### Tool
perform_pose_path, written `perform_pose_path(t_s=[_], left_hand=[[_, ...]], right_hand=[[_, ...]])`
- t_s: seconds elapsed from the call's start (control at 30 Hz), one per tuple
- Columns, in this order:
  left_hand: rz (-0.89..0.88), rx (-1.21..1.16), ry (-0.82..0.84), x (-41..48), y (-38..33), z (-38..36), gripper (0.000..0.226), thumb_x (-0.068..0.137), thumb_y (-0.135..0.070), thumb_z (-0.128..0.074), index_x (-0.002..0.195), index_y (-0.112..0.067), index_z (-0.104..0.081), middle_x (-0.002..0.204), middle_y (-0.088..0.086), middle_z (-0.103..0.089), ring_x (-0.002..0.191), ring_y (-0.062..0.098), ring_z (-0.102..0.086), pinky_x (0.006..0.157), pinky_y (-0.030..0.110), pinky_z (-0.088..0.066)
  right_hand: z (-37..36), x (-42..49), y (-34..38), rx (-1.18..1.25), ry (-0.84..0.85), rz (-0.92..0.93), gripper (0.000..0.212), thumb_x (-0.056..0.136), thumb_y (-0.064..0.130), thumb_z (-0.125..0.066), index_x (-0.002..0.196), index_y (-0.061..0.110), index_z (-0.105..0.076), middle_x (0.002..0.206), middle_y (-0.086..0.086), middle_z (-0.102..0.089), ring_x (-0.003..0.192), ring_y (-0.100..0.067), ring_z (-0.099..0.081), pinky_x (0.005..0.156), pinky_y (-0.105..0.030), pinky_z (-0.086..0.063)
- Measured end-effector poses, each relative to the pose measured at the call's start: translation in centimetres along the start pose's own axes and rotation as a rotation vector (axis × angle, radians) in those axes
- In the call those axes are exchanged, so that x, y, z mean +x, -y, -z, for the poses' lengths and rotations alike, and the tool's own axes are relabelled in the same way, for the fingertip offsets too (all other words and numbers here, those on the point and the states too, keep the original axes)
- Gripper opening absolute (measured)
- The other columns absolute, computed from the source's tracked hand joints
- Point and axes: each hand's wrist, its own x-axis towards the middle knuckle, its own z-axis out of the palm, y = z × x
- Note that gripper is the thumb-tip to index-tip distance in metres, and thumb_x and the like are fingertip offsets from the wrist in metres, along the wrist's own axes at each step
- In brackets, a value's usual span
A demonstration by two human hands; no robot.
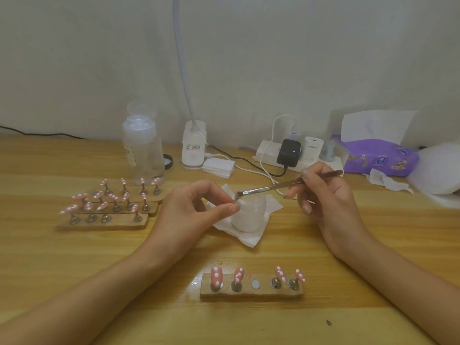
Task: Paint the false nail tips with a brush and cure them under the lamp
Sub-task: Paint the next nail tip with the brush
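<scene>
My left hand (196,207) pinches a small nail tip on its stand (234,200) between thumb and forefinger, over a white jar (251,215) on a tissue. My right hand (321,192) grips a brush (273,187), whose bristles touch the pinched piece. Near the table's front a wooden holder (251,291) carries several pink nail tips with white dots (216,275), and its middle magnet spot (255,284) stands bare. To the left, three more wooden holders (109,224) bear several pink dotted tips (103,206).
A clear pump bottle (143,150) and a black-rimmed lid (168,161) stand at the back left. Behind the jar are the gooseneck lamp's base (193,148), a stack of white pads (218,166), a power strip with chargers (288,151) and cables. A purple tissue pack (378,156) lies at right.
</scene>
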Motion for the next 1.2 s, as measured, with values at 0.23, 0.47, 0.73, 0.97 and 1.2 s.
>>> perform_pose_path(t_s=[0.23, 0.47, 0.73, 0.97, 1.2], left_hand=[[0.004, 0.011, 0.001, 0.04, -0.11, -0.01, 0.025, 0.064, -0.048, -0.074, 0.078, -0.028, -0.073, 0.081, -0.015, -0.072, 0.051, -0.001, -0.045, 0.051, 0.012, -0.041], [0.002, -0.009, 0.01, 0.14, 0.19, 0.01, 0.018, 0.065, -0.048, -0.075, 0.075, -0.033, -0.073, 0.081, -0.014, -0.072, 0.051, 0.0, -0.043, 0.051, 0.014, -0.04], [-0.017, 0.013, 0.016, 0.14, 0.15, 0.03, 0.02, 0.064, -0.051, -0.073, 0.078, -0.037, -0.072, 0.082, -0.017, -0.072, 0.051, 0.0, -0.045, 0.052, 0.014, -0.042], [-0.01, 0.012, 0.009, 0.13, 0.12, 0.0, 0.022, 0.064, -0.051, -0.073, 0.075, -0.032, -0.073, 0.082, -0.017, -0.072, 0.051, -0.001, -0.046, 0.052, 0.013, -0.042], [-0.013, 0.018, 0.015, 0.15, 0.21, 0.03, 0.019, 0.065, -0.05, -0.073, 0.079, -0.037, -0.072, 0.083, -0.017, -0.072, 0.051, -0.002, -0.046, 0.053, 0.013, -0.043]], right_hand=[[0.2, 0.05, -0.12, -0.009, -0.012, -0.004, 0.018, 0.089, 0.033, -0.058, 0.079, 0.019, -0.052, 0.071, -0.007, -0.072, 0.045, -0.01, -0.045, 0.045, -0.021, -0.033], [0.36, 0.12, -0.25, -0.002, -0.037, 0.018, 0.018, 0.093, 0.028, -0.057, 0.078, 0.019, -0.051, 0.068, -0.007, -0.071, 0.046, -0.009, -0.049, 0.041, -0.015, -0.034], [0.36, 0.14, -0.34, -0.02, -0.035, 0.014, 0.018, 0.089, 0.031, -0.059, 0.078, 0.018, -0.052, 0.069, -0.007, -0.071, 0.048, -0.009, -0.051, 0.042, -0.017, -0.035], [0.36, 0.13, -0.29, -0.023, -0.027, 0.01, 0.018, 0.088, 0.031, -0.057, 0.08, 0.016, -0.051, 0.069, -0.007, -0.072, 0.047, -0.009, -0.051, 0.041, -0.018, -0.034], [0.26, 0.12, -0.22, -0.023, -0.023, -0.001, 0.021, 0.082, 0.035, -0.059, 0.081, 0.016, -0.052, 0.07, -0.007, -0.072, 0.043, -0.009, -0.047, 0.039, -0.015, -0.033]])
